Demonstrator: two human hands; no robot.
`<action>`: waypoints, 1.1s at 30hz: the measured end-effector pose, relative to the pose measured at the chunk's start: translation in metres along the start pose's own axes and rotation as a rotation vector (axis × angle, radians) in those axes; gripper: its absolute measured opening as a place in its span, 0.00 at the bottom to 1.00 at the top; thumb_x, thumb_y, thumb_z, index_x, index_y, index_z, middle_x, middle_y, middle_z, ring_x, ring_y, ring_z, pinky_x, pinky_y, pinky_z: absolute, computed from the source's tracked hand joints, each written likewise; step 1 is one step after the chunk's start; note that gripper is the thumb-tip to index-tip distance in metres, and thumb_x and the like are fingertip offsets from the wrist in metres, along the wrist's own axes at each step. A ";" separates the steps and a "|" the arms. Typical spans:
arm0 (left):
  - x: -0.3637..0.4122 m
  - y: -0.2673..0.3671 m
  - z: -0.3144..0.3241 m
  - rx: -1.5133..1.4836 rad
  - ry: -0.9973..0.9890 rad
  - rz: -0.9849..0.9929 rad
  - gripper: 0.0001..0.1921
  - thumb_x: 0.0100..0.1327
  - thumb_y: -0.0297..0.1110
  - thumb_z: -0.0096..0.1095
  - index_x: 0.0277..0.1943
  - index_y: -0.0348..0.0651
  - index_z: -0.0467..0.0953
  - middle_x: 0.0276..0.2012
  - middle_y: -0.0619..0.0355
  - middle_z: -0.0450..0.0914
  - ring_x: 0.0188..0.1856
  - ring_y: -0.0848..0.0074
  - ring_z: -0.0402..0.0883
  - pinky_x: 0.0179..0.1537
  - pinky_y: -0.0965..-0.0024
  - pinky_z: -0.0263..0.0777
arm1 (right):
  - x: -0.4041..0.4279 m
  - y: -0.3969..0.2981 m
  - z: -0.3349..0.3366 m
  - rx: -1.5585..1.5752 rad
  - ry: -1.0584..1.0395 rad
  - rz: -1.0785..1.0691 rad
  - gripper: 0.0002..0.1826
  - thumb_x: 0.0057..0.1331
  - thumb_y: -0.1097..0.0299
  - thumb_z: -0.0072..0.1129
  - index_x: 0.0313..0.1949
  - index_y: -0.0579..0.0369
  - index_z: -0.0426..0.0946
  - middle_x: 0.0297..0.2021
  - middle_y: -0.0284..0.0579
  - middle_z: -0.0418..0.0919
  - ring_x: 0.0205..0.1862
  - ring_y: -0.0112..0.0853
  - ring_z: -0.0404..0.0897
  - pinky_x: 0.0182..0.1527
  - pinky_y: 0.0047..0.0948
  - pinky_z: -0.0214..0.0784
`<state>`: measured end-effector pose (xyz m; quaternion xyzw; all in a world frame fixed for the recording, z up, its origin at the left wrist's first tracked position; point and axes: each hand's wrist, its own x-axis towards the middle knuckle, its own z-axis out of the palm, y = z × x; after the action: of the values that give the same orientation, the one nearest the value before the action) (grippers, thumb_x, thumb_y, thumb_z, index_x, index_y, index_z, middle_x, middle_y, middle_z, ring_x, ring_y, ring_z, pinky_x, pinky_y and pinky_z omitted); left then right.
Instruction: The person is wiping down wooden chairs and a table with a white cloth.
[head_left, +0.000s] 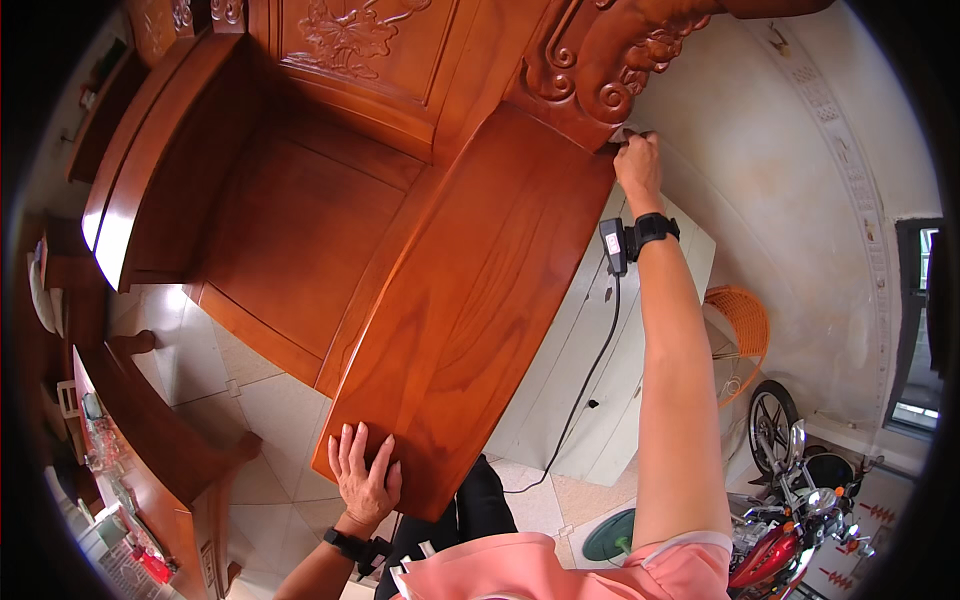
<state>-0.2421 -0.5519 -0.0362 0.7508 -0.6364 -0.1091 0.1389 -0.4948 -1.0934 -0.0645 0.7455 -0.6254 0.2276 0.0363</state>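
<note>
The broad polished armrest (465, 300) of a carved wooden bench runs from lower left to upper right before me. At its near end my left hand (365, 474) lies flat with fingers spread, holding nothing. Stretched out to the far end, my right hand (639, 161) is closed on a small pale cloth or tissue (622, 135), pressed by the edge below the scrollwork carving (600, 75). Most of the cloth is hidden by the fingers. Each wrist wears a black strap with a small device; a cable hangs from the right one.
The bench seat (300, 240) is at left. Right of the armrest are a pale plank panel (600, 375), an orange wicker chair (739, 322) and a red motorcycle (772, 555). A wooden table (176, 480) with various items stands lower left; a green round object (609, 535) lies below.
</note>
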 end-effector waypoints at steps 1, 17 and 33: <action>0.001 0.000 0.001 -0.002 -0.004 -0.001 0.19 0.59 0.34 0.60 0.54 0.48 0.80 0.65 0.43 0.66 0.70 0.47 0.60 0.71 0.41 0.46 | 0.003 0.003 0.003 -0.011 0.003 0.021 0.08 0.63 0.72 0.54 0.39 0.59 0.81 0.43 0.57 0.75 0.41 0.54 0.80 0.45 0.47 0.75; 0.009 0.015 0.004 0.104 0.104 -0.075 0.22 0.61 0.28 0.57 0.60 0.46 0.75 0.67 0.46 0.64 0.72 0.52 0.58 0.72 0.49 0.45 | -0.146 -0.045 -0.065 0.359 -0.189 -0.533 0.17 0.65 0.76 0.51 0.52 0.59 0.77 0.44 0.50 0.72 0.46 0.47 0.75 0.46 0.40 0.74; -0.033 0.178 0.070 -0.399 0.023 0.040 0.25 0.55 0.22 0.61 0.59 0.40 0.74 0.60 0.47 0.70 0.63 0.52 0.68 0.62 0.53 0.64 | -0.391 0.009 -0.142 0.637 -0.735 -0.569 0.19 0.58 0.78 0.53 0.50 0.58 0.77 0.44 0.47 0.72 0.42 0.43 0.77 0.43 0.38 0.74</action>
<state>-0.4364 -0.5517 -0.0404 0.6969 -0.6153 -0.2217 0.2943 -0.5899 -0.6887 -0.0899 0.8891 -0.2715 0.1118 -0.3511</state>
